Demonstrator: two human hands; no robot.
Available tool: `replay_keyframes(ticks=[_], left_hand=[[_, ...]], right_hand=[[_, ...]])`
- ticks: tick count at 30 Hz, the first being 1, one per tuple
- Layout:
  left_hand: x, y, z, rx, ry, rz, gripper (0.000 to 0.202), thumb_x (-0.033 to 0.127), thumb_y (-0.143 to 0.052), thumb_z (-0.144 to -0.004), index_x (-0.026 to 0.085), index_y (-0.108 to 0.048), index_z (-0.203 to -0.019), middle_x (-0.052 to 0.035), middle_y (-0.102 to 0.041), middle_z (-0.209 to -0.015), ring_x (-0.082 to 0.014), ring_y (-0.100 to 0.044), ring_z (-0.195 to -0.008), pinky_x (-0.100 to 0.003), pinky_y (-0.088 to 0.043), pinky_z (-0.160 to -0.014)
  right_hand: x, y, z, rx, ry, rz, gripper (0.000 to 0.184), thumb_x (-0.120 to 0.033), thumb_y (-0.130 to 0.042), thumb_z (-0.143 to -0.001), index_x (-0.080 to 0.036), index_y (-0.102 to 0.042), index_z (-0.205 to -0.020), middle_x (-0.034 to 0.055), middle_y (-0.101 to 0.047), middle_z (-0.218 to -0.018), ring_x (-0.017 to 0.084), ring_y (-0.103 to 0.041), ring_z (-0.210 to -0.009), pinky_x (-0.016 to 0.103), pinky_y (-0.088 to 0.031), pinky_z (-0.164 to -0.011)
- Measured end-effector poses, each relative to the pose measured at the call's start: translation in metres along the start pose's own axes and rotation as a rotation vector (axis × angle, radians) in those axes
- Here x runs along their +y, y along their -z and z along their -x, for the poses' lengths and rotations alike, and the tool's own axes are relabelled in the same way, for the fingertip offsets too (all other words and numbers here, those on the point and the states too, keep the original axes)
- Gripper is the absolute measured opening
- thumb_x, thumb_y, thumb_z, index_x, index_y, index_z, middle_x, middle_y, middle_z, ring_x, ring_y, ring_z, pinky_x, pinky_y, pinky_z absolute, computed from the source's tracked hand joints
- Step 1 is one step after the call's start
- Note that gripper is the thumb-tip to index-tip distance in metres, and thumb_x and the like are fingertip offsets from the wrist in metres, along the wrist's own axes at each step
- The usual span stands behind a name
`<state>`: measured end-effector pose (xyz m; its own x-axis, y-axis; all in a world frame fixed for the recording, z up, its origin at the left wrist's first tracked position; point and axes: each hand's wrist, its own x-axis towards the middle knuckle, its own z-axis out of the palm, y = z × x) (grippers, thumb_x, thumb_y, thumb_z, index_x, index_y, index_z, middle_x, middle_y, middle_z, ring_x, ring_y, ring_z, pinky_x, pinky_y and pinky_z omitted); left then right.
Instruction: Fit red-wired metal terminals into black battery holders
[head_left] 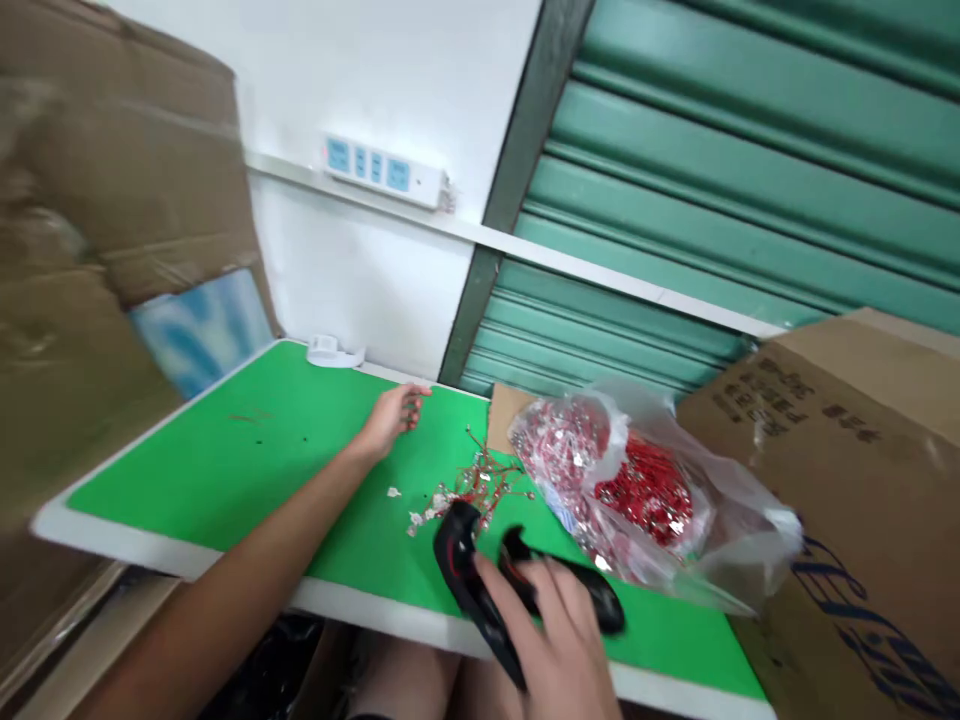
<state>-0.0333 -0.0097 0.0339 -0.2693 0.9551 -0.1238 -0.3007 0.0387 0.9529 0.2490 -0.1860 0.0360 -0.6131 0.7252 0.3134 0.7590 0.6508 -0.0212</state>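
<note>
My right hand (555, 625) is at the front edge of the green table (300, 470). Its fingers are closed around a black curved object with red details (469, 585); a second black, hook-ended piece (596, 595) lies against the fingers, and whether the two are joined cannot be made out. My left hand (394, 415) reaches over the far part of the table, fingers loosely bent and apart, holding nothing visible. Between the hands lies a loose pile of thin red cords (487, 480) with small silvery and white bits (431, 510).
To the right, an open clear plastic bag (712, 540) holds red and silvery pieces, beside a large cardboard box (847, 480). Another cardboard box (112, 200) rises at the left. A white round item (330, 351) sits by the wall, below a power strip (382, 172).
</note>
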Motion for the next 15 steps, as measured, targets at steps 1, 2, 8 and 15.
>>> replay_keyframes(ticks=[1, 2, 8, 15], left_hand=[[0.004, 0.006, -0.003, 0.031, 0.006, 0.045, 0.039, 0.045, -0.050, -0.076, 0.011, -0.067, -0.086, 0.0016, -0.050, -0.066, -0.0074, -0.044, -0.048, -0.021, -0.036, -0.049], [0.009, 0.013, -0.006, 0.072, 0.003, 0.088, 0.041, 0.046, -0.047, -0.078, 0.011, -0.066, -0.087, 0.0017, -0.049, -0.066, -0.0070, -0.043, -0.047, -0.022, -0.037, -0.049], [0.028, 0.051, -0.020, 0.523, -0.220, 0.270, 0.028, 0.037, -0.032, -0.085, 0.017, -0.052, -0.082, 0.0070, -0.033, -0.061, -0.0038, -0.028, -0.045, -0.017, -0.027, -0.048], [0.022, 0.051, -0.023, 0.619, -0.451, 0.191, 0.024, 0.036, -0.045, -0.080, 0.016, -0.055, -0.071, 0.0045, -0.037, -0.057, -0.0062, -0.035, -0.051, -0.020, -0.029, -0.051]], right_hand=[[-0.008, -0.008, -0.038, 0.011, -0.035, -0.022, 0.078, -0.008, -0.065, -0.080, -0.034, -0.048, -0.152, 0.0100, -0.063, -0.123, 0.031, -0.056, -0.115, 0.047, -0.048, -0.101], [-0.017, -0.015, -0.074, 0.029, -0.028, -0.041, 0.070, -0.009, -0.066, -0.080, -0.031, -0.054, -0.146, 0.0106, -0.063, -0.120, 0.030, -0.055, -0.112, 0.047, -0.047, -0.101], [-0.043, -0.051, -0.214, -0.140, 0.089, -0.023, 0.045, -0.020, -0.061, -0.092, -0.019, -0.061, -0.137, 0.0147, -0.059, -0.125, 0.031, -0.050, -0.118, 0.046, -0.042, -0.104], [-0.049, -0.092, -0.237, -0.182, 0.002, -0.078, 0.048, -0.017, -0.057, -0.091, -0.019, -0.059, -0.139, 0.0156, -0.055, -0.130, 0.030, -0.048, -0.122, 0.045, -0.037, -0.107]])
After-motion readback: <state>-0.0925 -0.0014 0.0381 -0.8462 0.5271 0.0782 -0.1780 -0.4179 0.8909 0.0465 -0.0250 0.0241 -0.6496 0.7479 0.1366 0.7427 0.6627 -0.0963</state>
